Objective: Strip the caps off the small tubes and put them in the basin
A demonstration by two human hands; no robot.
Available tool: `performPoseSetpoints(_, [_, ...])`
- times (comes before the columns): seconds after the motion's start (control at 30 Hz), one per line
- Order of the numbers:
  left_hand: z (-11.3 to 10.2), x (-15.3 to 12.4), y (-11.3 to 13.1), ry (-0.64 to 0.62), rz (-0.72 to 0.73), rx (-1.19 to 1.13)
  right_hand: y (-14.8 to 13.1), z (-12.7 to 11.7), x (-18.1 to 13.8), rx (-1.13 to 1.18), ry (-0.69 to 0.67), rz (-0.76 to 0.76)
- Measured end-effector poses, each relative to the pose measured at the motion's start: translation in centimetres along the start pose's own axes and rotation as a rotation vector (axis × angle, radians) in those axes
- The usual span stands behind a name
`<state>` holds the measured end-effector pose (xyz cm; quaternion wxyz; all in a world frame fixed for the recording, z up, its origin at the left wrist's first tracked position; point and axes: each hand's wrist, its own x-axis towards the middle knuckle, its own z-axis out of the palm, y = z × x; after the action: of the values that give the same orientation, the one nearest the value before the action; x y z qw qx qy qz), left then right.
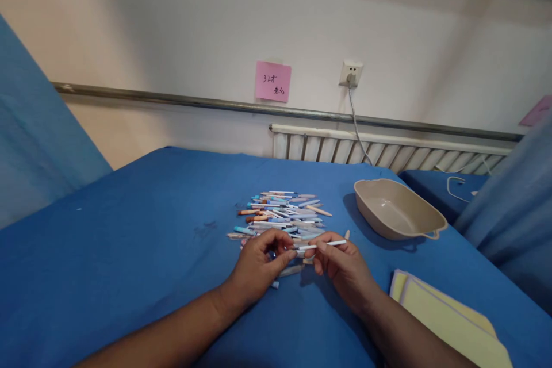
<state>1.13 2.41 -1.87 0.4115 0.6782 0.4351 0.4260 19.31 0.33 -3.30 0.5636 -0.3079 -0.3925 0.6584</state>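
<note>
A thin white pen refill [330, 244] is held nearly level above the table in my right hand [347, 267], between thumb and fingers. My left hand [261, 261] pinches at the refill's left end, where a small dark, coil-like bit shows between the fingertips. Both hands are closed and almost touch. Behind and beneath them lies a loose pile of pen parts [280, 215]: white refills, clear and pale barrels, and blue and orange-brown pieces. My left hand hides part of the pile's near side.
A beige plastic basin [392, 210] stands to the right of the pile. Folded yellow cloths [448, 313] lie at the near right. A blue cover [129, 241] spans the table. Behind are a radiator [336, 146], a socket with a cable [351, 73] and a pink note [273, 81].
</note>
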Motion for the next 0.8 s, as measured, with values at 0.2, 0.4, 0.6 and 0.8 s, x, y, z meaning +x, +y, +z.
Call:
performPoseSetpoints(0.2, [0.1, -1.0, 1.2, 0.01, 0.102, 0.098, -0.4, 0.2, -0.3, 0.086, -0.082, 0.052])
performPoseSetpoints(0.4, [0.0, -1.4, 1.4, 0.021, 0.174, 0.112, -0.2, 0.2, -0.4, 0.044, -0.09, 0.053])
performPoseSetpoints(0.6, [0.0, -1.6, 1.2, 0.052, 0.181, 0.125, 0.1, 0.6, -0.5, -0.002, -0.054, 0.059])
performPoseSetpoints(0.8, [-0.1, -1.5, 1.2, 0.02, 0.186, 0.142, 0.6, 1.0, -0.7, -0.011, -0.027, 0.048])
